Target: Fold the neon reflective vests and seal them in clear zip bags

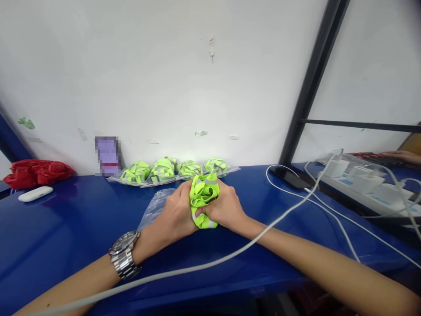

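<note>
Between my two hands is a bunched-up neon-yellow reflective vest [204, 192] with pale grey strips, held just above the blue table. My left hand [177, 213], with a metal watch on its wrist, is closed around the left side of the bundle. From the right, my right hand [228, 204] grips it, the thumb pressed into the folds. A clear plastic bag [156, 205] lies on the table, partly hidden behind my left hand. Along the wall sit several similar yellow bundles [162, 169] in clear bags.
A red plastic bag [39, 172], a white earphone case [36, 193] and an upright pixelated phone [108, 156] stand at the left. On the right lie a black phone [291, 177] and a power strip [368, 186]. A white cable [210, 263] crosses before my forearms. Another person's hand [404, 156] shows far right.
</note>
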{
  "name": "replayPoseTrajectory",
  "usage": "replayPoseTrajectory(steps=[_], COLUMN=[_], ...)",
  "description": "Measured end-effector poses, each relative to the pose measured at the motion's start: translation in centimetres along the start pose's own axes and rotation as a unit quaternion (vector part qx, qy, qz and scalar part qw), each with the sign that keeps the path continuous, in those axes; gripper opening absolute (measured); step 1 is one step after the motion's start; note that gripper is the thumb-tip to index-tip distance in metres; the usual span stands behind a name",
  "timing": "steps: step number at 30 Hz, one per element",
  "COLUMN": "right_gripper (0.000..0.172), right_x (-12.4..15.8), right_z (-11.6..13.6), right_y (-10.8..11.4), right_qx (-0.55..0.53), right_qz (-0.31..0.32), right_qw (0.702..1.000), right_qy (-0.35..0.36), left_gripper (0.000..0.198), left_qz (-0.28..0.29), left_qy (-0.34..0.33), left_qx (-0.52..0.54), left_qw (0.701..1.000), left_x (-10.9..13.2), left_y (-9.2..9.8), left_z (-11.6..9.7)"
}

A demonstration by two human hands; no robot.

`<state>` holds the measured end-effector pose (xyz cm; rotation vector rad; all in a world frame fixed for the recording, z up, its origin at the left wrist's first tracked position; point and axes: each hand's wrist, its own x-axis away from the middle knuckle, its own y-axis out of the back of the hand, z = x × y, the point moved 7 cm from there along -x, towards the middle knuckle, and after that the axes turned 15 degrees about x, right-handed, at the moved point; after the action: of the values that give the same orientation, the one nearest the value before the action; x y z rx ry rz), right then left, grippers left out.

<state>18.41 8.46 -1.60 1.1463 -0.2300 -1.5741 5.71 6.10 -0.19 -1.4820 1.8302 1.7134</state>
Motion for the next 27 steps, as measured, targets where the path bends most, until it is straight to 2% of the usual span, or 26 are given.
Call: replayPoseTrajectory(steps=[4,7,10,13,15,18,22,27], right_gripper=[0.047,0.051,0.049,0.03,0.022,0.015,0.009,0.003], right_x=[-0.2,-0.4,-0.5,0.0,0.3,0.6,0.9,1.0], right_z=[1.2,1.9,2.0,2.2,2.1,1.6,1.6,2.0], right_y=[1.2,1.6,1.3,0.6,0.3,0.0,-0.5,-0.6], right_qx=[0.074,0.088,0.003,-0.074,-0.084,-0.088,-0.102,-0.036], right_qz=[-0.01,0.001,0.061,0.141,0.163,0.14,0.106,0.049], right_qw=[0.996,0.992,0.991,0.972,0.964,0.967,0.971,0.981], right_qy=[0.057,0.096,0.121,0.17,0.193,0.192,0.187,0.186], left_gripper=[0.064,0.065,0.068,0.069,0.066,0.062,0.068,0.064], left_qz=[-0.038,-0.037,-0.021,-0.007,0.001,0.004,0.008,-0.016], left_qy=[-0.039,-0.054,-0.055,-0.061,-0.066,-0.078,-0.079,-0.073], left_qx=[-0.011,-0.024,-0.041,-0.051,-0.052,-0.06,-0.068,-0.059], left_qw=[0.998,0.998,0.997,0.997,0.996,0.995,0.995,0.995], left_x=[-0.3,-0.2,0.0,0.2,0.3,0.4,0.8,0.5], left_y=[0.6,0.8,0.8,0.7,0.6,0.4,0.0,0.3], left_z=[-0.3,-0.1,0.3,0.3,0.1,-0.2,-0.4,-1.1])
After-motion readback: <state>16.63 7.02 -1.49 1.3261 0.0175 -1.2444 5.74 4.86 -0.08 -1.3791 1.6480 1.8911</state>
